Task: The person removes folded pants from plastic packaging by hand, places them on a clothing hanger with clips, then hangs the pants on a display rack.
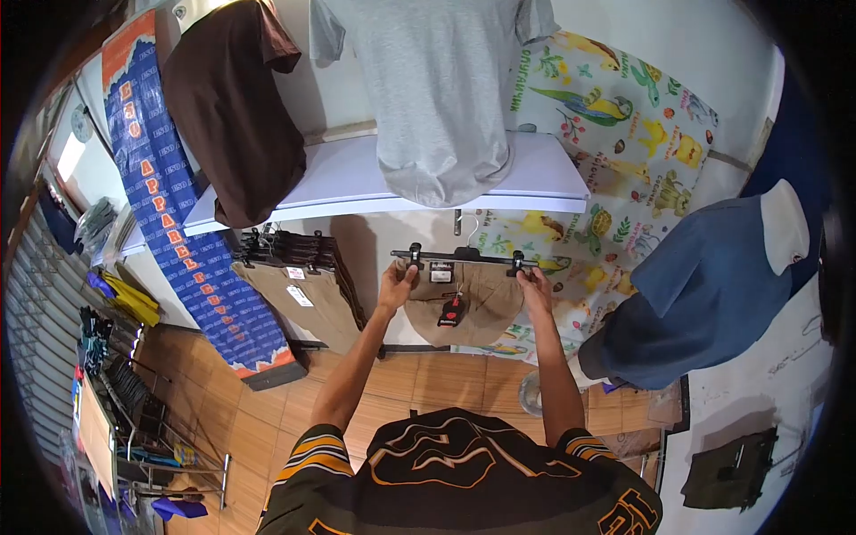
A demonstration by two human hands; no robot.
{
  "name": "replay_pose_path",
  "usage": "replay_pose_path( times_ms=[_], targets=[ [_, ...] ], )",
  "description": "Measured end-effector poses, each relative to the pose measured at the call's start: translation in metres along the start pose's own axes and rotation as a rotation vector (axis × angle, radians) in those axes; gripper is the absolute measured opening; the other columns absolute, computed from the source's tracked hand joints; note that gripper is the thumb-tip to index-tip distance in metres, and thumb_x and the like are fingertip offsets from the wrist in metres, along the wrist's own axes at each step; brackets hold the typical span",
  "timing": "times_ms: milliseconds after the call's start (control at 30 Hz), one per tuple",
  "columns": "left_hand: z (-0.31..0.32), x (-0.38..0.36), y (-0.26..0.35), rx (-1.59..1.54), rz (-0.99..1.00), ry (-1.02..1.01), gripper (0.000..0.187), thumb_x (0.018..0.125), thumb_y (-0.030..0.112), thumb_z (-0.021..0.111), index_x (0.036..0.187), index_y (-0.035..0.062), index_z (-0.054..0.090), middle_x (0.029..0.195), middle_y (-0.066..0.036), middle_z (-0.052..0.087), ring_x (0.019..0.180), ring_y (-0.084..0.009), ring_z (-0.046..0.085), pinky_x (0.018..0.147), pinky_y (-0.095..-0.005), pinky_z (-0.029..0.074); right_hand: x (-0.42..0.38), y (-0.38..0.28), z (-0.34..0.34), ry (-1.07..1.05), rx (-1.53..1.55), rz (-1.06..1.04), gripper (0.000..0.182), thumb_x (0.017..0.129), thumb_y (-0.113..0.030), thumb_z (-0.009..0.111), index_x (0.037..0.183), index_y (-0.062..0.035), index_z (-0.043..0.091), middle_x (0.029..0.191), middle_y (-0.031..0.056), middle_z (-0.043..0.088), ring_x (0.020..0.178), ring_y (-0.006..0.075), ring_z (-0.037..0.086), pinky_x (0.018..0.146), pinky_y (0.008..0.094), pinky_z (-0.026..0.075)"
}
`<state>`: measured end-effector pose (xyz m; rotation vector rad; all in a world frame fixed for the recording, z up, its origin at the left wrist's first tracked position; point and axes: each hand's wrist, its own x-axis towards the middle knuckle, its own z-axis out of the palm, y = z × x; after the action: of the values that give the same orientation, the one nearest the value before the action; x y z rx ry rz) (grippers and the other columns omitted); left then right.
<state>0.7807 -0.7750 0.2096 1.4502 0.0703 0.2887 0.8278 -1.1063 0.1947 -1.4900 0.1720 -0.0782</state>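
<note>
Khaki trousers (486, 312) hang folded from a black clip hanger (468, 256) below the shelf, with a white label and a black-and-red tag on them. My left hand (398, 285) is closed on the hanger's left end, at the clip and the waistband corner. At the right clip, my right hand (535, 292) grips the other end. The hanger's metal hook points up towards the short rod under the shelf; whether it touches the rod is too small to tell. More khaki trousers (312, 308) hang in a row to the left.
Above is a white shelf (343, 183) with a brown shirt (234, 107) and a grey shirt (437, 89) on forms. A mannequin in a blue shirt (709, 290) stands at the right. A blue banner (178, 196) leans at the left, near a clothes rack.
</note>
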Motion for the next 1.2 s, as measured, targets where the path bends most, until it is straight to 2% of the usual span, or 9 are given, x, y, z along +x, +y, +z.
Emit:
replay_pose_path(
  times_ms=[333,533,567,667,800,867,1000,1067,1200],
  targets=[
    [-0.006,0.008,0.007,0.092,0.042,-0.005,0.017,0.095,0.017,0.065,0.100,0.0018,0.061,0.082,0.002,0.063,0.073,-0.0063,0.055,0.065,-0.0244,0.046,0.010,-0.008,0.008,-0.039,-0.002,0.015,0.023,0.090,-0.010,0.068,0.111,-0.0015,0.063,0.099,0.0028,0.066,0.092,0.0120,0.059,0.085,0.0251,0.043],
    [-0.021,0.037,-0.012,0.056,0.050,0.056,0.025,0.092,0.022,0.069,0.100,-0.0009,0.062,0.084,-0.001,0.066,0.075,-0.0076,0.056,0.068,-0.0267,0.048,0.019,-0.017,0.028,-0.048,0.124,-0.007,0.028,0.089,-0.011,0.069,0.113,0.0004,0.062,0.103,0.0046,0.067,0.094,0.0137,0.060,0.084,0.0268,0.044],
    [-0.026,0.054,-0.023,0.147,0.034,0.036,0.026,0.092,0.021,0.069,0.101,-0.0018,0.063,0.086,-0.002,0.068,0.075,-0.0083,0.058,0.069,-0.0271,0.049,0.025,-0.022,0.035,0.119,-0.024,0.046,0.029,0.088,-0.010,0.070,0.114,0.0016,0.061,0.103,0.0056,0.068,0.093,0.0144,0.061,0.083,0.0276,0.046],
    [-0.020,0.055,-0.008,0.121,0.010,0.070,0.025,0.091,0.020,0.069,0.101,-0.0025,0.063,0.085,-0.002,0.068,0.075,-0.0087,0.059,0.069,-0.0273,0.050,0.034,-0.016,0.038,0.021,0.067,-0.015,0.029,0.087,-0.009,0.071,0.113,0.0018,0.062,0.102,0.0060,0.068,0.091,0.0148,0.062,0.082,0.0286,0.046],
    [-0.015,0.065,-0.007,0.279,0.056,0.163,0.026,0.090,0.021,0.070,0.100,-0.0029,0.063,0.085,-0.002,0.068,0.075,-0.0098,0.059,0.070,-0.0286,0.050,0.028,-0.041,0.046,0.099,-0.024,0.086,0.024,0.086,-0.008,0.071,0.108,0.0007,0.064,0.099,0.0055,0.068,0.088,0.0135,0.061,0.079,0.0290,0.046],
    [-0.024,0.078,-0.024,0.211,0.007,0.190,0.028,0.089,0.023,0.071,0.100,-0.0026,0.064,0.084,-0.004,0.068,0.075,-0.0119,0.061,0.072,-0.0300,0.050,0.043,-0.022,0.046,0.047,-0.027,0.036,0.019,0.088,-0.016,0.071,0.099,-0.0012,0.065,0.085,0.0051,0.066,0.077,0.0151,0.056,0.072,0.0333,0.043],
    [-0.021,0.058,-0.010,0.093,-0.124,0.153,0.035,0.086,0.026,0.074,0.104,-0.0028,0.065,0.088,-0.008,0.070,0.079,-0.0142,0.063,0.076,-0.0319,0.051,0.042,-0.015,0.050,0.035,0.021,0.003,0.015,0.085,-0.010,0.073,0.097,-0.0016,0.067,0.085,0.0016,0.066,0.077,0.0109,0.057,0.072,0.0284,0.045],
    [-0.019,0.059,-0.012,0.329,-0.050,0.224,0.043,0.083,0.030,0.076,0.107,-0.0038,0.065,0.092,-0.013,0.071,0.084,-0.0197,0.066,0.080,-0.0345,0.051,0.044,-0.019,0.050,0.073,-0.196,0.081,0.017,0.085,-0.013,0.074,0.097,-0.0032,0.068,0.084,0.0013,0.066,0.075,0.0111,0.057,0.071,0.0286,0.045],
    [-0.025,0.066,-0.047,0.441,-0.013,0.290,0.046,0.083,0.033,0.074,0.108,-0.0045,0.064,0.096,-0.018,0.071,0.090,-0.0259,0.068,0.082,-0.0368,0.051,0.055,0.017,0.041,0.031,-0.254,0.038,0.023,0.084,-0.017,0.075,0.101,-0.0039,0.068,0.082,0.0023,0.065,0.074,0.0117,0.056,0.069,0.0296,0.046]
  ],
)
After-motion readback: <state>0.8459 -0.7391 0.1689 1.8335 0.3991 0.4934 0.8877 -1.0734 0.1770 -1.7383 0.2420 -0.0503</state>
